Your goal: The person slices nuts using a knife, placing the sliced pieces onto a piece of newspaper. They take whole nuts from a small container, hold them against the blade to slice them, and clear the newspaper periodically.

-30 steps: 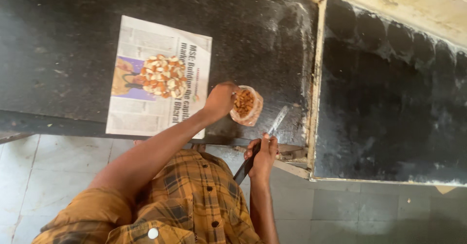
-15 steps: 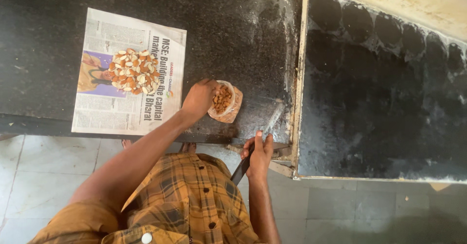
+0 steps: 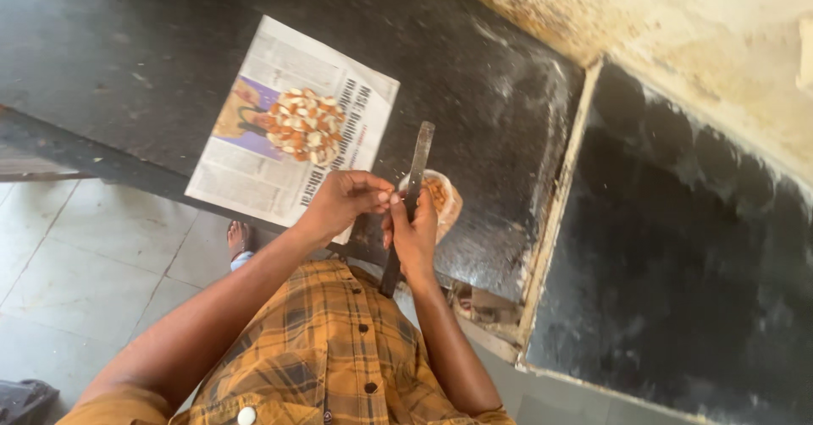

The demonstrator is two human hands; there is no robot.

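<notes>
Both our hands now meet: right hand [image 3: 415,234] grips the knife [image 3: 410,195], raised; left hand [image 3: 347,201], off the bowl [image 3: 442,198], pinches something unseen.

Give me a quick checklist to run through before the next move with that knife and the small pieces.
1. Right hand grips the knife: ok.
2. Blade points away from the body: ok.
3. Left hand fingers close beside the blade: not ok.
4. What the fingers pinch at the blade: cannot tell.
5. Newspaper lies flat on the dark counter, with the pile of cut pieces well inside its edges: ok.
6. Small bowl sits on the counter, partly hidden by the hands: ok.
</notes>
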